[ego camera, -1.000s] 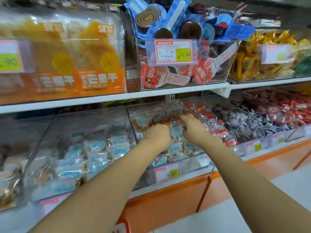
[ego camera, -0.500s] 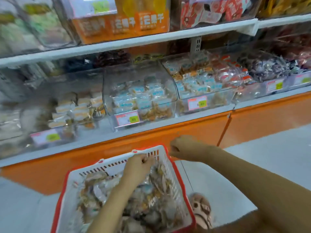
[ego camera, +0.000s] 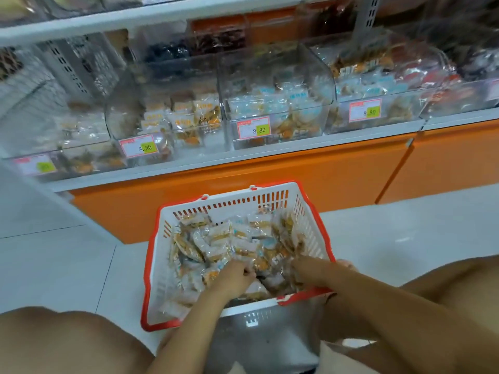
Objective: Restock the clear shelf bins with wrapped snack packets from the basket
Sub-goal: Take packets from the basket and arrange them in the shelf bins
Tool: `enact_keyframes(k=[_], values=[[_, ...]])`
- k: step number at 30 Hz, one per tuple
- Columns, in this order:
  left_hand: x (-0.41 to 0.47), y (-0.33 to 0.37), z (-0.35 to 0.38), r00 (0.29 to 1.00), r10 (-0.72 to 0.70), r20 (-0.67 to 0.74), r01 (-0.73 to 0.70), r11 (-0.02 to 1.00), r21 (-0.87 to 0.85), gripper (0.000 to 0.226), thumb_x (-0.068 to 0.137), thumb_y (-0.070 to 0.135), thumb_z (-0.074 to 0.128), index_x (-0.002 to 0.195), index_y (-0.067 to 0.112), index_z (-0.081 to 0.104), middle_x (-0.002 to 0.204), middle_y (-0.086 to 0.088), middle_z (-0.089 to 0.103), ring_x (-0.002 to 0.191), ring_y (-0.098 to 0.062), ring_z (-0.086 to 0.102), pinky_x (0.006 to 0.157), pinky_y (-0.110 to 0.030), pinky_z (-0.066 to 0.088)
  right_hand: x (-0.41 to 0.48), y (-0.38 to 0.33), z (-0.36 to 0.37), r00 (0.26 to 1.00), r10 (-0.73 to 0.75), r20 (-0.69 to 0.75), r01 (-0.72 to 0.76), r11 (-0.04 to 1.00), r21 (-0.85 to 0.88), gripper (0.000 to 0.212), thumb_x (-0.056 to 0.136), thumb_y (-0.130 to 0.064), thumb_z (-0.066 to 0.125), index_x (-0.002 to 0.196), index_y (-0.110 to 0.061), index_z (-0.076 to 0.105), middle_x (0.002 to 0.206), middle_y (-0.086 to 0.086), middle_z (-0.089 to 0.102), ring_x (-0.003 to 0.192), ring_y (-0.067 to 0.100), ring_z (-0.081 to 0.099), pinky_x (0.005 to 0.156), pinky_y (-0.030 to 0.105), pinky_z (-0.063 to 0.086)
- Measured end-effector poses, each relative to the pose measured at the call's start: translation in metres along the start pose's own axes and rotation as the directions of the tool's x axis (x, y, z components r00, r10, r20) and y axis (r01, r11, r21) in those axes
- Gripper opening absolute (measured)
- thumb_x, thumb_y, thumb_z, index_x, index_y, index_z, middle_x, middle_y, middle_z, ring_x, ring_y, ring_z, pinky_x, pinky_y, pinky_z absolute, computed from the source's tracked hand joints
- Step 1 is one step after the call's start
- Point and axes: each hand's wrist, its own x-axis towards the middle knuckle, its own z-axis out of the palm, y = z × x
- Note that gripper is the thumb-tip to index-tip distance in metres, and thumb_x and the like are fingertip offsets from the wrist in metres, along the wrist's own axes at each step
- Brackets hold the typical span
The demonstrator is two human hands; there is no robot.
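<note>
– Nearest the camera, what shows?
– Two bare knees, one at each lower corner, and two bare forearms reaching forward between them into a white basket (ego camera: 243, 205) with a red rim.

– What are the hands doing?
– Both are down inside the basket. The left hand (ego camera: 233, 275) has its fingers curled round some of the snack packets (ego camera: 216, 238). The right hand (ego camera: 305, 268) lies just beside it, near the basket's right wall. Its fingers are buried among the wrappers, so I cannot tell whether they grip anything.

– Where are the packets?
– They fill the basket in a loose heap, clear wrappers with yellow, orange and pale blue print. The basket stands on a pale tiled floor (ego camera: 54, 265), just in front of the orange base (ego camera: 270, 168) of a shelf unit.

– And beyond that?
– A white shelf carries a row of clear bins side by side. The bin straight ahead (ego camera: 275, 103) holds packets with blue and white wrappers. The bin to its left (ego camera: 167, 117) holds yellow and orange ones and is partly full. A third bin (ego camera: 378, 85) stands to the right. Each front bears a price label (ego camera: 253, 127) reading 8.80. Everything further back is blurred.
</note>
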Motion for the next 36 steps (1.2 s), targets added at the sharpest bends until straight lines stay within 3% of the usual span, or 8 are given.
enact_keyframes(k=[6,13,19,23,26,29,32,36], values=[[0.001,0.000,-0.002,0.999,0.008,0.036,-0.005,0.997,-0.072,0.007,0.094,0.025,0.057,0.093,0.021,0.063,0.098,0.001,0.062,0.084,-0.008,0.055,0.074,-0.021,0.044,-0.003,-0.005,-0.007,1.000,0.004,0.003,-0.003,0.996,-0.086,0.047,0.089,-0.024,0.060,0.135,-0.026,0.048,0.131,0.005,0.055,0.118,0.026,0.051,0.100,0.034,0.040],[0.003,0.051,-0.054,0.993,0.113,-0.035,-0.118,0.918,-0.379,0.042,0.086,0.045,0.063,0.122,0.029,0.049,0.116,0.013,0.054,0.107,-0.006,0.055,0.089,-0.021,0.048,-0.018,-0.016,-0.113,0.973,0.020,-0.232,0.061,0.939,0.338,0.025,0.084,-0.027,0.067,0.099,-0.008,0.060,0.103,0.009,0.064,0.090,0.025,0.061,0.080,0.036,0.052],[0.001,0.124,-0.114,0.931,0.184,-0.314,-0.359,0.613,-0.704,0.025,0.092,0.029,0.058,0.109,0.011,0.064,0.093,-0.005,0.073,0.083,-0.021,0.071,0.082,-0.038,0.058,-0.081,-0.020,-0.212,0.901,0.011,-0.434,0.331,0.631,0.702,0.042,0.079,-0.026,0.076,0.117,-0.014,0.065,0.103,0.003,0.072,0.089,0.013,0.070,0.076,0.025,0.056],[0.005,0.168,-0.135,0.856,0.168,-0.490,-0.479,0.615,-0.626,0.027,0.099,0.029,0.048,0.083,0.020,0.068,0.067,0.006,0.071,0.067,-0.006,0.069,0.065,-0.019,0.055,-0.100,-0.012,-0.241,0.826,0.085,-0.557,0.447,0.504,0.739,0.027,0.082,-0.024,0.072,0.107,-0.015,0.069,0.093,0.000,0.075,0.080,0.010,0.070,0.068,0.018,0.054],[0.019,0.193,-0.143,0.793,0.111,-0.600,-0.507,0.666,-0.547,0.046,0.098,0.042,0.043,0.078,0.009,0.068,0.077,-0.014,0.070,0.077,-0.027,0.068,0.072,-0.038,0.054,-0.100,-0.005,-0.251,0.769,0.192,-0.609,0.527,0.349,0.775,0.022,0.094,-0.027,0.057,0.110,-0.016,0.067,0.097,-0.001,0.074,0.080,0.008,0.071,0.071,0.016,0.055],[0.032,0.219,-0.149,0.724,0.104,-0.682,-0.565,0.657,-0.500,0.060,0.098,0.047,0.038,0.079,-0.005,0.060,0.076,-0.024,0.062,0.076,-0.035,0.064,0.067,-0.043,0.052,-0.090,0.002,-0.259,0.643,0.339,-0.687,0.569,0.389,0.724,0.033,0.099,-0.033,0.048,0.111,-0.009,0.067,0.091,0.004,0.068,0.080,0.011,0.068,0.078,0.022,0.057],[0.039,0.239,-0.156,0.712,0.106,-0.695,-0.609,0.587,-0.534,0.051,0.100,0.042,0.037,0.079,0.002,0.061,0.072,-0.009,0.067,0.070,-0.020,0.070,0.067,-0.034,0.055,-0.087,0.010,-0.274,0.544,0.453,-0.707,0.559,0.433,0.707,0.038,0.100,-0.035,0.044,0.084,-0.010,0.068,0.070,-0.004,0.063,0.061,-0.001,0.059,0.070,0.019,0.050],[0.059,0.250,-0.162,0.762,0.040,-0.646,-0.577,0.493,-0.651,0.044,0.099,0.044,0.038,0.076,0.016,0.063,0.078,-0.009,0.071,0.078,-0.025,0.070,0.073,-0.041,0.055,-0.090,0.020,-0.302,0.660,0.448,-0.603,0.632,0.103,0.768,0.034,0.099,-0.031,0.048,0.097,-0.002,0.066,0.079,0.006,0.073,0.066,0.012,0.068,0.062,0.023,0.054]])
